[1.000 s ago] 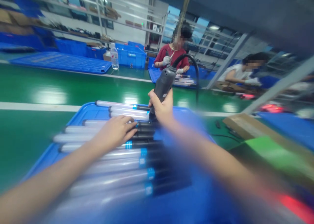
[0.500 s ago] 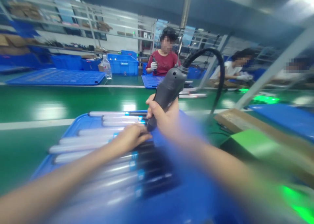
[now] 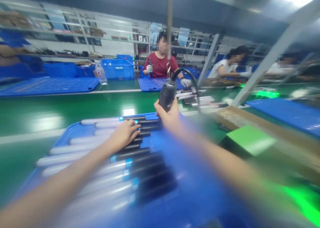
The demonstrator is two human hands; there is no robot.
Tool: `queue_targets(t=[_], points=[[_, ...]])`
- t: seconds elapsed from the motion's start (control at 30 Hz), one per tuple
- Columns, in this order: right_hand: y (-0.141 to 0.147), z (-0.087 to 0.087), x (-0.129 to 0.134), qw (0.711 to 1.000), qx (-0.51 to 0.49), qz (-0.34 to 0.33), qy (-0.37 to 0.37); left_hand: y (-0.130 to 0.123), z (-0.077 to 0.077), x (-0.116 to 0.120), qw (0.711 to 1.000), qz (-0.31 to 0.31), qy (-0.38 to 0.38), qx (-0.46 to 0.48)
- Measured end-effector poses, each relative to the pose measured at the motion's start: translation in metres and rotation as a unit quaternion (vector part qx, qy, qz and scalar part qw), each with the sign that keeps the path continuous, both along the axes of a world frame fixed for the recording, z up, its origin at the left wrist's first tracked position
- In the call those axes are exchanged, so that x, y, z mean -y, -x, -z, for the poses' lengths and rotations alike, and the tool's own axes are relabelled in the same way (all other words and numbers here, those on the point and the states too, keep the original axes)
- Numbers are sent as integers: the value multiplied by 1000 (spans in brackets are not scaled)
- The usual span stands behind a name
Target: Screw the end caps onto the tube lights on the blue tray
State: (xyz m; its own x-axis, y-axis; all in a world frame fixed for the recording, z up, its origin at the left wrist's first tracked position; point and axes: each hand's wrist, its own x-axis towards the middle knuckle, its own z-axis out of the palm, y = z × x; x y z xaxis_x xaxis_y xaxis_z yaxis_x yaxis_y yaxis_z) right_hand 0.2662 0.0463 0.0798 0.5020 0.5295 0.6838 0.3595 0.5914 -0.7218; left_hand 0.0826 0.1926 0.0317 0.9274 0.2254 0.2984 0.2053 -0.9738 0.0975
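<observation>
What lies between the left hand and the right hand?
In the head view, the black ends of frosted tubes lie between the left hand and the right hand, in a blue tray. The right hand grips a corded power tool.

A long table with a glossy green top (image 3: 75, 111) runs across the view, with a white stripe along it. On it lie a flat blue mat (image 3: 47, 86) and a clear plastic water bottle (image 3: 100, 74), beside a blue plastic crate (image 3: 117, 69). Farther along, a co-worker in a red T-shirt (image 3: 160, 65) and white gloves sits behind another blue mat (image 3: 155, 84). A second co-worker in a white sleeveless top (image 3: 223, 69) leans over the table. To the right lie a flat brown cardboard box (image 3: 240, 119) and a bright green sheet (image 3: 250, 139). Long metal shelving (image 3: 75, 33) lines the far wall.
</observation>
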Motion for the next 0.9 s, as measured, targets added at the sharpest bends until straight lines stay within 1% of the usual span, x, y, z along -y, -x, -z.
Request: queue_targets(t=[0.13, 0.2, 0.27, 0.5, 0.7, 0.9], points=[[0, 10, -33, 1000, -6, -19, -22, 2, 5, 1, 1000, 6, 7, 6], [0, 13, -44, 999, -12, -16, -25, 2, 5, 3, 1000, 13, 4, 6], [2, 15, -50, 999, -17, -16, -26, 2, 5, 5, 1000, 18, -1, 11], [1, 17, -46, 1000, -7, -17, -25, 1, 6, 7, 1000, 18, 7, 14], [0, 19, -43, 999, -2, -19, -28, 0, 4, 8, 1000, 5, 2, -5], [1, 19, -45, 1000, 1, -15, -24, 0, 4, 7, 1000, 14, 18, 10]])
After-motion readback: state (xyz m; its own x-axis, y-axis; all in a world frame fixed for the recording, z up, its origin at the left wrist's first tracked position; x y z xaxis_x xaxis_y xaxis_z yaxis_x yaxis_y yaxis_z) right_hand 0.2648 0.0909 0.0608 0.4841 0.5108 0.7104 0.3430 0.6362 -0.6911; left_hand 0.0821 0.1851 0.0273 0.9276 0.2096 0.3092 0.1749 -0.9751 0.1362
